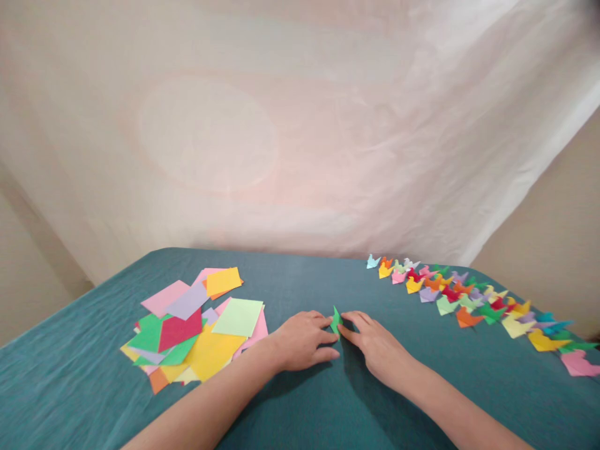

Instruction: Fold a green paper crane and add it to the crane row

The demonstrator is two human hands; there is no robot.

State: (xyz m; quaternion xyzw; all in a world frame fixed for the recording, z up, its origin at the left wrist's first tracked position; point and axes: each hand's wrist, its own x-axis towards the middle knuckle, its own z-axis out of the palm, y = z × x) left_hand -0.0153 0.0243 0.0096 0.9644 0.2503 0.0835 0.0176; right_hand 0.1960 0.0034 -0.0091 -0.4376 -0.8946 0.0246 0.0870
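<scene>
A small folded piece of green paper (335, 320) stands on the teal cloth at the middle front, its pointed tip upward. My left hand (307, 340) comes at it from the left, the fingertips touching its left side and the thumb stretched out below. From the other side my right hand (370, 340) has its fingers and thumb at the paper's right edge. Between them the two hands hold the paper; its lower part is partly hidden by the fingertips.
Loose square papers (225, 353) in many colours lie in an overlapping pile left of my hands. Several rows of small folded paper birds (469, 317) stand along the right side of the cloth-covered table (300, 275). Behind the table hangs a pale curtain (300, 156).
</scene>
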